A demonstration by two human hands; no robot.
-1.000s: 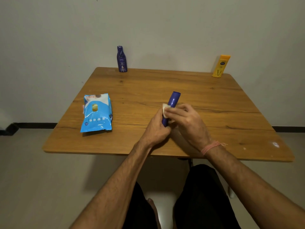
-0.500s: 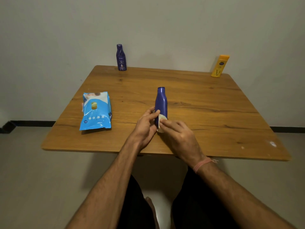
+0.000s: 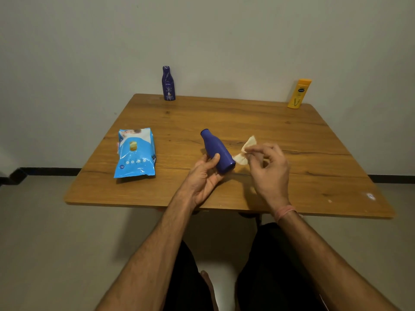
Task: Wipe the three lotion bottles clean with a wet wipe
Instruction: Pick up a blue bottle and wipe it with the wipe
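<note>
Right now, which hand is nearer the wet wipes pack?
Left. The left hand holds the blue lotion bottle just right of the wet wipes pack. The right hand, pinching a wet wipe, sits farther right, beyond the bottle.

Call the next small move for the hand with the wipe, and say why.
Probably bring the wet wipe back onto the blue bottle, at its base end. The right hand pinches the wipe just clear of that end, while the left hand holds the bottle tilted above the table.
</note>
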